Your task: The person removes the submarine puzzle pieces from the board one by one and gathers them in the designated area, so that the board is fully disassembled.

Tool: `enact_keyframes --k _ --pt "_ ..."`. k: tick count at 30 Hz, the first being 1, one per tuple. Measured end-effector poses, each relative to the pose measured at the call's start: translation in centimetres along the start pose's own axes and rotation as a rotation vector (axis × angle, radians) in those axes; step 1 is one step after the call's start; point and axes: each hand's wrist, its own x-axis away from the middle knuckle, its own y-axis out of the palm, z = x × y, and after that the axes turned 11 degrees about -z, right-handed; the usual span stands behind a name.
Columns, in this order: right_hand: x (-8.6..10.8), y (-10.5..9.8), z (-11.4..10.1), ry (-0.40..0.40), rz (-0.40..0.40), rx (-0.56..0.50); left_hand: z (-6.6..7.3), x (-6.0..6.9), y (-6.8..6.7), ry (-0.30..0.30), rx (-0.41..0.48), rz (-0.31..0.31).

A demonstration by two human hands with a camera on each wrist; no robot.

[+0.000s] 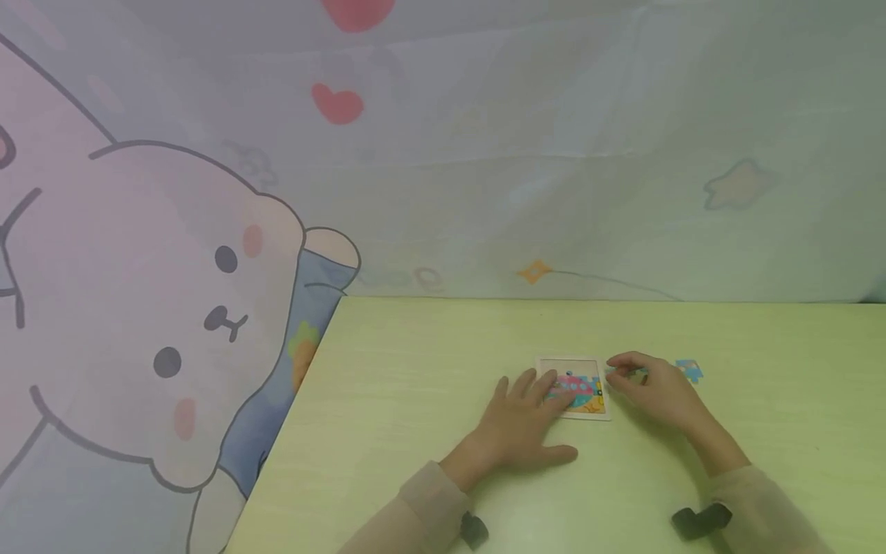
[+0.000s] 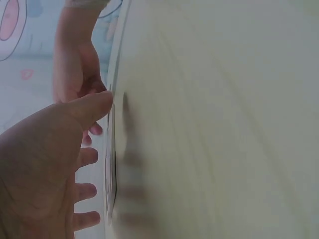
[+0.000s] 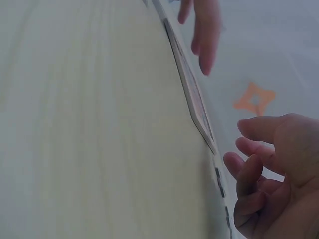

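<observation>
A small jigsaw board (image 1: 591,416) with a pale frame lies flat on the table, partly filled with a pink, blue and yellow picture. My left hand (image 1: 522,419) is over its left side, fingers spread, and covers part of the picture. Whether those fingertips touch the board I cannot tell. Just right of the board hovers my right hand (image 1: 657,388), thumb and index finger apart and the other fingers loosely bent. Nothing shows in its grasp in the right wrist view. Blue puzzle pieces (image 1: 690,370) lie on the table behind this hand, partly hidden by it.
The yellow-green table (image 1: 415,369) reaches back to a hanging cloth (image 1: 484,192) printed with hearts and stars. A large cartoon animal (image 1: 173,308) is printed on the cloth at the left. Dark wrist devices (image 1: 701,522) sit at both cuffs.
</observation>
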Motion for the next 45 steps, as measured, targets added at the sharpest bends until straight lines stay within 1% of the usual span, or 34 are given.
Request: enact_keyframes --k 5,7,11,18,24,32,38,45 --pt "-0.3 0.9 -0.4 0.016 -0.027 0.014 1.0 -0.3 -0.2 0.038 -0.011 -0.020" --pt "-0.4 1.2 -0.5 0.008 -0.025 0.025 1.3 -0.4 0.0 0.041 -0.016 -0.034" --pt "-0.6 1.5 -0.7 -0.003 -0.028 0.049 1.6 -0.6 0.4 0.033 -0.022 -0.038" --pt "-1.0 1.4 -0.9 -0.003 -0.052 0.088 1.8 -0.6 0.4 0.027 -0.032 -0.031" --pt "-1.2 1.5 -1.1 -0.032 -0.066 0.118 1.9 -0.7 0.4 0.015 -0.053 -0.028" --pt "-1.0 1.7 -1.1 -0.030 -0.080 0.131 2.0 -0.9 0.6 0.014 -0.055 -0.034" --pt "-0.9 1.7 -1.2 -0.023 -0.086 0.126 2.1 -0.9 0.6 0.011 -0.064 -0.042" --pt "-0.8 1.7 -1.2 -0.013 -0.072 0.080 2.2 -0.7 0.2 0.001 -0.064 -0.055"
